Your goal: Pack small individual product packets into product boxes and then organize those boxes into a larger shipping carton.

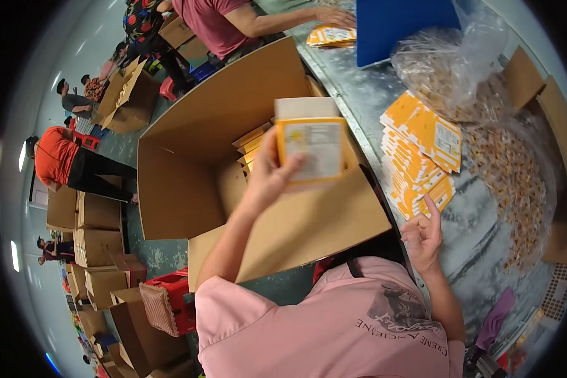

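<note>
Work appears partway along: a few yellow boxes [252,148] already lie inside the large open carton [179,157], leaving much of its visible interior bare. Left hand [272,171]: grip closed on a yellow-and-white packet [312,148], blurred, held above the carton. Right hand [424,242]: grip loose, nothing seen in it, index finger extended beside the pile of flat yellow packs [416,157] on the desk [469,217]; contact unclear. This pile apparently remains to be handled. Clear bag [516,189] alongside contains many small pieces.
</note>
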`<state>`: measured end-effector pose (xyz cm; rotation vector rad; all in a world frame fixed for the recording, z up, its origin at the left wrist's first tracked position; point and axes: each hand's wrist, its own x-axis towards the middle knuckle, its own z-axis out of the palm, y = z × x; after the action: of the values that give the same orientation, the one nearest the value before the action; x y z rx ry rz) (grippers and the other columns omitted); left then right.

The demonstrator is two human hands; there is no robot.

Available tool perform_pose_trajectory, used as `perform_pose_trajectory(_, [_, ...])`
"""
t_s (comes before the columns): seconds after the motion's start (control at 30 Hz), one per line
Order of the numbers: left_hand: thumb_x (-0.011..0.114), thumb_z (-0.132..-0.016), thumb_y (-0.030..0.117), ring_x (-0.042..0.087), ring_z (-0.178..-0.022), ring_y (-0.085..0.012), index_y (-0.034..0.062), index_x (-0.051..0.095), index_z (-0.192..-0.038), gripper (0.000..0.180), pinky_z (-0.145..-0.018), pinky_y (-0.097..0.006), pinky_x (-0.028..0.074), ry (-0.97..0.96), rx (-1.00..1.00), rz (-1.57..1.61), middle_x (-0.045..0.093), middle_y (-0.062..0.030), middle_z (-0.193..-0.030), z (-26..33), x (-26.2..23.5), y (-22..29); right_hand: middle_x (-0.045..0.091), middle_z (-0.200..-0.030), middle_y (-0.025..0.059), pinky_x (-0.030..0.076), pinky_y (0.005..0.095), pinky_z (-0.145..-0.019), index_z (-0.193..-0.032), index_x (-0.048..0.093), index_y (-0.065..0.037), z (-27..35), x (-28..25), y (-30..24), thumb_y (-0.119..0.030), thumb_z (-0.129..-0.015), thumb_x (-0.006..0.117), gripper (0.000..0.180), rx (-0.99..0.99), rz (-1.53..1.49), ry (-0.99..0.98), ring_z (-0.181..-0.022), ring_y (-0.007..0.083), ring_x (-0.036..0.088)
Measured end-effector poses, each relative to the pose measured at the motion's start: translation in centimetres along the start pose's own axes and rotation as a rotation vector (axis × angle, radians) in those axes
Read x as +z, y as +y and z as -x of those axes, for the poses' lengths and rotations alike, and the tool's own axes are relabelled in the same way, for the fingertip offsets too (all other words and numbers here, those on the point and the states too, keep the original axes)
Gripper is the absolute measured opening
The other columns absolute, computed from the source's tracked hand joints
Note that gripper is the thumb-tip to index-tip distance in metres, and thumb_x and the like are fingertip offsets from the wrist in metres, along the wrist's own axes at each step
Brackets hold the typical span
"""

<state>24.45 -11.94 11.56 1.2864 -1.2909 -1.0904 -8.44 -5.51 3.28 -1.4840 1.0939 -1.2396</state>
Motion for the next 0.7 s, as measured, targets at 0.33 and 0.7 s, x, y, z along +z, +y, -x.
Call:
perform_pose_trajectory(0.33, [0.064, -0.082, 0.011, 0.061, -0.102, -0.0416, 0.0046, 0.045, -0.123, 0.046, -0.086, -0.048, 0.05, -0.244, -0.269, -1.135, 0.061, -0.0267, -0.108, -0.7, -12.2, -19.9, 0.061, -0.078, 0.0043, 0.044, 0.0181, -0.048, -0.137, 0.043, 0.002, 4.6, -4.2, 4.1, -0.011, -0.102, 0.047, 0.037, 0.394, 0.152, 0.283, -0.049, 0.0038, 0.045])
perform_pose_trajectory(0.7, [0.08, -0.073, 0.032, 0.056, -0.099, -0.031, 0.0054, 0.048, -0.108, 0.055, -0.081, -0.04, 0.052, -0.204, -0.04, -1.588, 0.052, -0.0141, -0.105, -2.6, -12.4, -28.8, 0.061, -0.076, 0.0036, 0.043, 0.0184, -0.049, -0.127, 0.053, 0.002, 5.4, -4.7, 4.5, -0.011, -0.103, 0.046, 0.029, 0.476, 0.157, 0.32, -0.051, 0.0034, 0.048])
